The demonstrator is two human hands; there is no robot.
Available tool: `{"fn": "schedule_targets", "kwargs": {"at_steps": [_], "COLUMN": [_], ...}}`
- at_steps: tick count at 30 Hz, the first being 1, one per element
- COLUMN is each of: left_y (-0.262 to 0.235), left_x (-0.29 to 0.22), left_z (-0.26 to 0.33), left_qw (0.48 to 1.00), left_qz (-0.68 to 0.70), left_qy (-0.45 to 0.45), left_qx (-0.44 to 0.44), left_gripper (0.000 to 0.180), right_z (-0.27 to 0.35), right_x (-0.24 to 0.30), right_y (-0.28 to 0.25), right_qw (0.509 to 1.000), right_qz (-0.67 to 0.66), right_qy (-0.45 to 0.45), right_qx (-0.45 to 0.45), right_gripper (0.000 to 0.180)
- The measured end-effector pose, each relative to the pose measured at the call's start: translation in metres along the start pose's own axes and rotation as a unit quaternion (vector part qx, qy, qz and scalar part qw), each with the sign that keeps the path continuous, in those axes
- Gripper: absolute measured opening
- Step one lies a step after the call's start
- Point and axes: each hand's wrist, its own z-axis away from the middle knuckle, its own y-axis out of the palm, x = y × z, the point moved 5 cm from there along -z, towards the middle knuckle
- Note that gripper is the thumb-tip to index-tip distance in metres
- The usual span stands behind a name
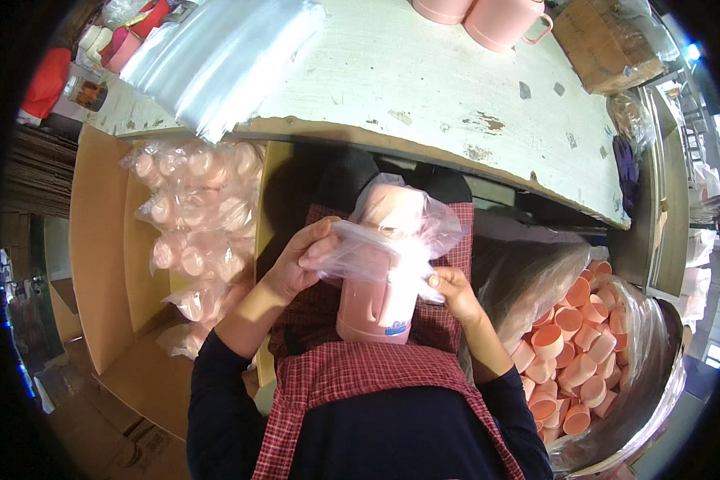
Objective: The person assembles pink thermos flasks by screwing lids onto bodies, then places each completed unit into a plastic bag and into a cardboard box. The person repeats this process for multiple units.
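A pink jug (364, 312) rests on my lap against the red checked apron, its top end pointing away from me. A clear plastic bag (360, 248) covers its upper part, while the lower body with a small blue label stays bare. On the left, the bag's edge is pinched between the fingers and thumb of my left hand (300, 260). My right hand (454, 292) grips the bag's edge on the other side, beside the jug. Bright glare on the plastic hides part of the jug.
Ahead is a worn white table (424, 88) with a stack of clear bags (224, 60), two pink jugs (500, 22) and a cardboard box (608, 44). Left of me, an open carton (104, 264) holds bagged pink items (196, 212). A plastic-lined container (656, 384) of pink cups (568, 320) stands right.
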Motion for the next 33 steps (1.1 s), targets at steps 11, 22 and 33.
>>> {"fn": "schedule_targets", "kwargs": {"at_steps": [11, 22, 33], "left_y": [-0.045, 0.011, -0.026], "left_x": [0.038, 0.008, 0.037], "left_z": [0.060, 0.055, 0.028], "left_qw": [0.934, 0.551, 0.987], "left_qz": [-0.324, -0.721, -0.087], "left_qy": [0.010, 0.421, 0.044], "left_qx": [-0.150, 0.000, -0.127], "left_gripper": [0.038, 0.020, 0.031], "right_z": [-0.001, 0.032, 0.004], "right_x": [-0.007, 0.041, 0.004], "right_y": [-0.001, 0.032, 0.007], "right_qw": [0.983, 0.784, 0.969], "right_qz": [-0.141, 0.465, -0.093], "right_qy": [0.117, -0.390, -0.081], "right_qx": [-0.010, -0.128, -0.214], "right_gripper": [0.040, 0.063, 0.030]}}
